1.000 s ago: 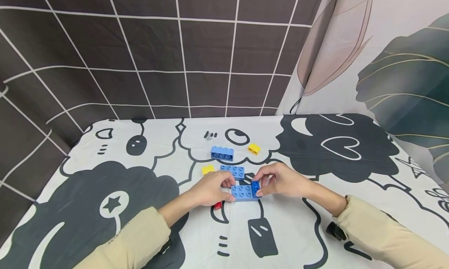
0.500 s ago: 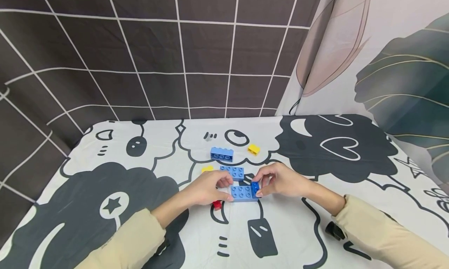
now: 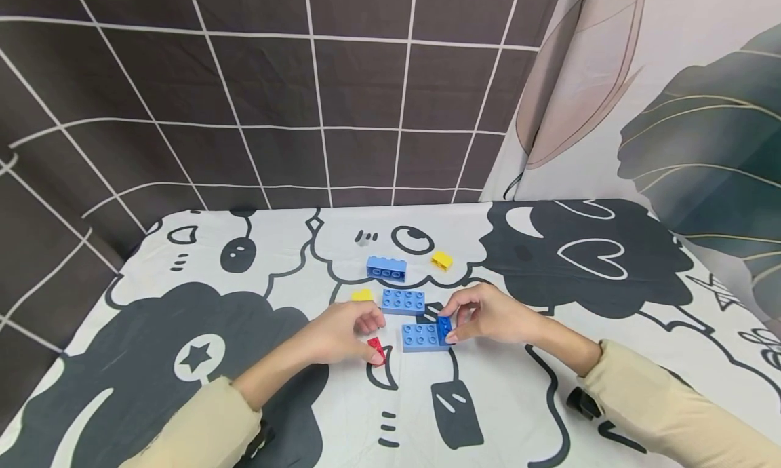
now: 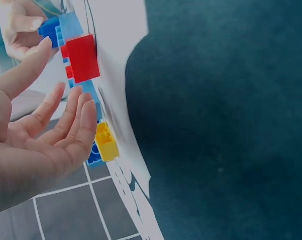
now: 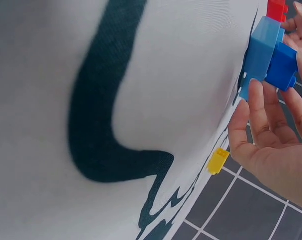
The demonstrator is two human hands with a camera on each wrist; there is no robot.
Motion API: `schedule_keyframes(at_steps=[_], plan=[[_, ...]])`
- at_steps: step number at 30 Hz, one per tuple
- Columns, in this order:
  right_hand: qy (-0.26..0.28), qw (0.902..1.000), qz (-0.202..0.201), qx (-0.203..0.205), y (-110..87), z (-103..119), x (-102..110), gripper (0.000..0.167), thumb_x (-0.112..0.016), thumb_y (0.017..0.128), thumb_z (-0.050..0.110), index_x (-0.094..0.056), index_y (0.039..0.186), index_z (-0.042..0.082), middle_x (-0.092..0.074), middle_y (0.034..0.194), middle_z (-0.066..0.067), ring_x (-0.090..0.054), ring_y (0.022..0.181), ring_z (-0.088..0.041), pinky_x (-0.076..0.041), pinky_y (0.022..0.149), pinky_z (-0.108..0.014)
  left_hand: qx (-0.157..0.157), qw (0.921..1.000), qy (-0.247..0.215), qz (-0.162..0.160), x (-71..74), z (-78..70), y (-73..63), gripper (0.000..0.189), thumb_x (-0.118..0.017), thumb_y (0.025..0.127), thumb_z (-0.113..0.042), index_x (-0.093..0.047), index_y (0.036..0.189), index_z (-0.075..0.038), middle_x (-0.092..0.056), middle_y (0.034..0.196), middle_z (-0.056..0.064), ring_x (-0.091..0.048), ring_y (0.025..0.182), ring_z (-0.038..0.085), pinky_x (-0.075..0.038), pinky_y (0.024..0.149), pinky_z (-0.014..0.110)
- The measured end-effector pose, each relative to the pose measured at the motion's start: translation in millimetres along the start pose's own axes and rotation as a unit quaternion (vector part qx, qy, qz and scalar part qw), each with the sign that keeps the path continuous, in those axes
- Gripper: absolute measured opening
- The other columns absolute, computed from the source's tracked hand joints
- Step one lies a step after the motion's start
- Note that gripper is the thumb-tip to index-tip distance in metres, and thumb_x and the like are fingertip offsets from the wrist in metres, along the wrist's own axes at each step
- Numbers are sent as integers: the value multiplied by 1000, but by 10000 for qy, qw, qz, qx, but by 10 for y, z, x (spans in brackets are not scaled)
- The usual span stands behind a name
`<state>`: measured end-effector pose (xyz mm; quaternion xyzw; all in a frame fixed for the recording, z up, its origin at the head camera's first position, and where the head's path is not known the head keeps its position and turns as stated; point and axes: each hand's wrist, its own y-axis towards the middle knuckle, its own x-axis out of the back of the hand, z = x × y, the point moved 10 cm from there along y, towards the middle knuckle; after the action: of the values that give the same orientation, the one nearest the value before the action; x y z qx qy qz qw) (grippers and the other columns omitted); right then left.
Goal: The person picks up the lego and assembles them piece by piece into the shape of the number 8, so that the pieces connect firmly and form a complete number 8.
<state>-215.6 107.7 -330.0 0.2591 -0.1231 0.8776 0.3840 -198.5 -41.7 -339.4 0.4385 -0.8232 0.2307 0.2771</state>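
Note:
My right hand (image 3: 488,315) pinches a small dark blue toy brick (image 3: 445,329) between thumb and fingers. That brick stands on the right end of a light blue studded brick (image 3: 419,338) lying on the cloth. To the left, my left hand (image 3: 335,332) reaches over a small red brick (image 3: 376,350). In the left wrist view its thumb and fingers are spread apart, with the red brick (image 4: 84,59) just beyond the fingertips and its studs facing the hand.
Behind the hands lies another light blue brick (image 3: 403,302), with a yellow brick (image 3: 363,294) at its left. Farther back, a blue brick (image 3: 386,268) rests on its side near a second yellow brick (image 3: 442,260). A patterned cloth (image 3: 427,414) covers the surface; a grid-patterned curtain (image 3: 360,156) hangs behind.
My left hand has let go of the light blue brick's left end and moved left to the red brick, which is now turned slightly. My right hand stays put on the dark blue brick.

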Motion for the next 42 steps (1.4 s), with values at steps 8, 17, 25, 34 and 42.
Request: schedule_keyframes(at_steps=[8,17,25,34,42], plan=[[49,10000,4,81,-6,4,-1,26,-79,68,8,-67,89,-1,-61,72,-2,-55,64,-12,-45,55,-23,112,9999,81,-57,-30,39,-36,36,-83,61,-10,-59,87,-7,-54,78,-2,-51,76,16,-43,71,30],[69,9999,3,86,-5,7,-2,26,-79,68,7,-67,89,-2,-61,72,-5,-55,63,-12,-45,54,-23,169,9998,-65,-70,-69,77,-18,33,-83,61,-7,-58,84,-7,-53,74,-3,-50,73,15,-43,67,28],[91,9986,11,517,-12,81,-3,26,-79,69,11,-67,89,0,-61,74,-5,-55,63,-11,-45,53,-24,176,9998,85,-1,-48,63,-22,30,-82,63,-8,-58,82,-7,-53,74,-2,-51,72,15,-43,67,28],[67,9998,-14,185,-10,31,3,26,-79,68,11,-67,89,0,-61,74,-6,-55,63,-13,-45,54,-24,-311,9995,99,-34,13,-108,45,28,-80,67,-8,-59,86,-6,-55,76,-3,-54,75,15,-45,71,26],[46,9999,-12,126,-10,25,9,26,-79,68,8,-67,89,0,-62,75,-5,-55,64,-14,-45,55,-24,-602,9982,-27,-10,-17,-288,132,27,-77,71,-7,-60,92,-4,-57,82,-2,-55,79,15,-48,72,23]])
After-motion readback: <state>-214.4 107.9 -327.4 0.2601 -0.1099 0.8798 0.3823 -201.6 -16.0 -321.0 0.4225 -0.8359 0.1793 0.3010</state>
